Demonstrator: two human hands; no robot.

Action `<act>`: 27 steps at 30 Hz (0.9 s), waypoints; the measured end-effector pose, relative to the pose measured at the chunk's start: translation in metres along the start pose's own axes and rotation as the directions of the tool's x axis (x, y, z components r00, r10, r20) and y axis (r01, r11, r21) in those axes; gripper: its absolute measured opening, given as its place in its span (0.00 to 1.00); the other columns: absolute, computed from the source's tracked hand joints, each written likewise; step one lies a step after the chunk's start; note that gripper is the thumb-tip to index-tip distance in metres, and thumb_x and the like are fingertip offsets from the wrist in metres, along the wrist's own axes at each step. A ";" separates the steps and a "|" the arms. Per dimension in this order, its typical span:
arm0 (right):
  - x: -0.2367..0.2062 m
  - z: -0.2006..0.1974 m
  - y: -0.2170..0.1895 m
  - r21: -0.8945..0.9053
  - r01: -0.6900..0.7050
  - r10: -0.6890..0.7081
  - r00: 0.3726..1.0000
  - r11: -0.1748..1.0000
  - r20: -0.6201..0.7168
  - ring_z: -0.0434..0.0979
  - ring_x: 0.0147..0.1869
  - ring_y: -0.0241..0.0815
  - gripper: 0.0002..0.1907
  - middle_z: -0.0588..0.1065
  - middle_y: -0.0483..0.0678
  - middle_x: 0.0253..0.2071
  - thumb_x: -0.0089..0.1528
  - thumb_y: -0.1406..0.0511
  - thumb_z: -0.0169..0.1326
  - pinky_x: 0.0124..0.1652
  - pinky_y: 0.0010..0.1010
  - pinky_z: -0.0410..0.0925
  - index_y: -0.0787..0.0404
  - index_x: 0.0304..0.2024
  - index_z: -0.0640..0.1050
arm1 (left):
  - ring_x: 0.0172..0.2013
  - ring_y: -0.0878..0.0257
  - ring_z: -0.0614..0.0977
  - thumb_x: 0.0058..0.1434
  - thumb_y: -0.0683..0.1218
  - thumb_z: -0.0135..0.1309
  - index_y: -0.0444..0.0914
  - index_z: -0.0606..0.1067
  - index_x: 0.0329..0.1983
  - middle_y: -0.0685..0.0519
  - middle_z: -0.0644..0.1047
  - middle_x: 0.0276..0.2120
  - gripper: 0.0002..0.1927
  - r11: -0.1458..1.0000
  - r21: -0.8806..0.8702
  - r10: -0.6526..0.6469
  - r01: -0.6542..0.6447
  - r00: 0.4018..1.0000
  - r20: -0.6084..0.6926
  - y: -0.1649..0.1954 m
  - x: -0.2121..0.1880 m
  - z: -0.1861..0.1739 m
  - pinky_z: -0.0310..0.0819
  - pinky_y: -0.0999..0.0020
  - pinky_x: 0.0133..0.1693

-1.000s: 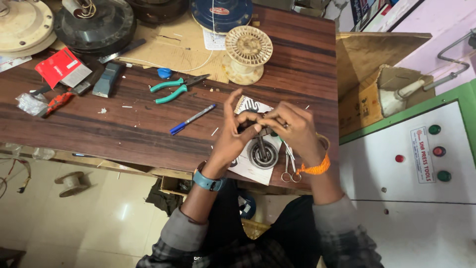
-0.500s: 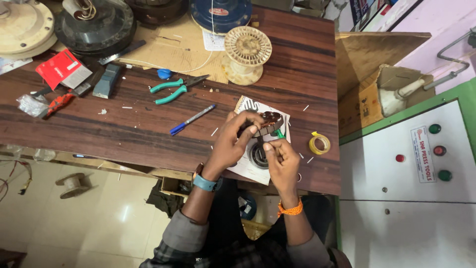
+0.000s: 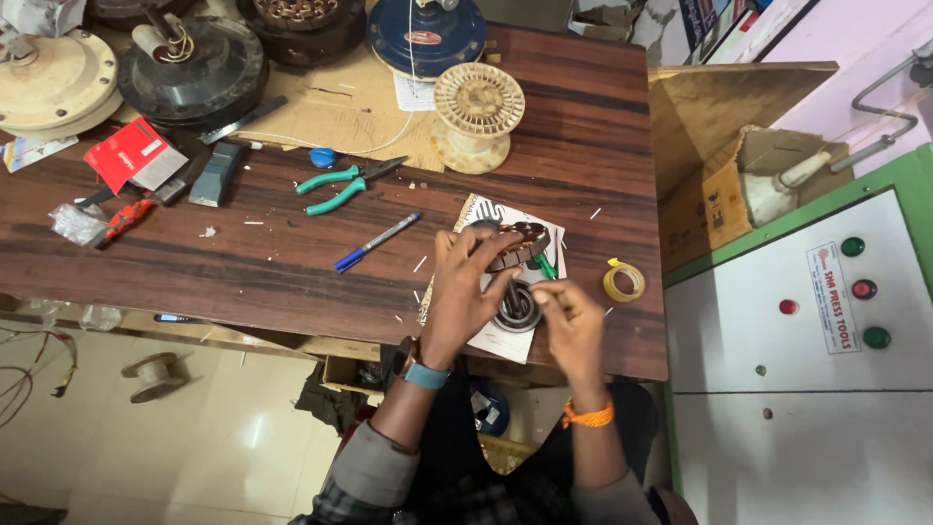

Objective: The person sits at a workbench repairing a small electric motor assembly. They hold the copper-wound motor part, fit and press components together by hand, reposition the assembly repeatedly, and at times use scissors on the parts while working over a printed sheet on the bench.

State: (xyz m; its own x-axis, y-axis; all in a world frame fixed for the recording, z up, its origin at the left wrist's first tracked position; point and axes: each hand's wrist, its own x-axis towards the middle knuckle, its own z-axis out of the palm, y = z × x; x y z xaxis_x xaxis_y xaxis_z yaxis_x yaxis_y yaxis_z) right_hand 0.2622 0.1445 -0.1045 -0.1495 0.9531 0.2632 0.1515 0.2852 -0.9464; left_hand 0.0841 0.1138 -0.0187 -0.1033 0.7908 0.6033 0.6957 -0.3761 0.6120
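Open passage: bare table (image 3: 243,267) along the near edge, left of the left hand (image 3: 465,292). Obstructions there: blue pen (image 3: 377,242) lying slantwise, green-handled pliers (image 3: 342,185) farther back. Far side: cream spool (image 3: 477,104), blue motor housing (image 3: 426,34) and black motor housing (image 3: 194,60) stand crowded together (little gap between). Right of the right hand (image 3: 569,326): yellow tape roll (image 3: 623,282) on a narrow strip, then the table's edge and a cardboard box (image 3: 758,185).

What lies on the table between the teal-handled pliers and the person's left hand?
In the head view, a blue pen lies on the wooden table between the teal-handled pliers and the left hand, slanting toward the hand.
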 end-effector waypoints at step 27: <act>0.109 0.004 -0.103 -0.201 0.717 -0.602 0.678 0.668 0.422 0.80 0.31 0.39 0.08 0.77 0.48 0.30 0.60 0.68 0.65 0.30 0.30 0.70 0.66 0.33 0.79 | 0.53 0.60 0.80 0.64 0.36 0.55 0.42 0.38 0.80 0.49 0.82 0.47 0.49 0.513 -0.782 -0.248 0.353 0.934 0.258 -0.036 0.008 -0.001 0.69 0.61 0.61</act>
State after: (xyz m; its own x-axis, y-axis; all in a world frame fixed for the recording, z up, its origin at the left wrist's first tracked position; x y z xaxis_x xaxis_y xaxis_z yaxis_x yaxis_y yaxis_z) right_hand 0.2262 0.2184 0.0208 -0.6047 0.4321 0.6691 0.1901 0.8941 -0.4056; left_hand 0.0575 0.1334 -0.0352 -0.0849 0.9563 0.2798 -0.2354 -0.2921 0.9270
